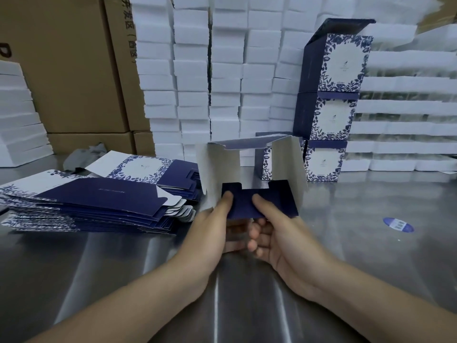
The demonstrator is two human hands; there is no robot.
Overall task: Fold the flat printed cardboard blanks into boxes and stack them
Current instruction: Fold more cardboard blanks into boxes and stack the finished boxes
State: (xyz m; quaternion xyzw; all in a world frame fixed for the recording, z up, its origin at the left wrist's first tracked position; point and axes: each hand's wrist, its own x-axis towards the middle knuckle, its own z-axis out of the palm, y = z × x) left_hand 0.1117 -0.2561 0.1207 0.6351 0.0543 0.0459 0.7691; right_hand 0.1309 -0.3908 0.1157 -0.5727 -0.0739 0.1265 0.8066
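Fingers (257, 233) of the left hand (212, 229) and right hand (277, 241) curl under a half-folded navy-and-white printed cardboard box (262, 201), thumbs pinching its dark flap. It is held over the shiny steel table (371, 219), between the pile of flat navy blanks (99, 201) and the stack of folded blue-floral boxes (329, 115).

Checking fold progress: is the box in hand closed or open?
Open. On the box, white side flaps stand spread; left hand and right hand pinch the navy flap, not tucked.
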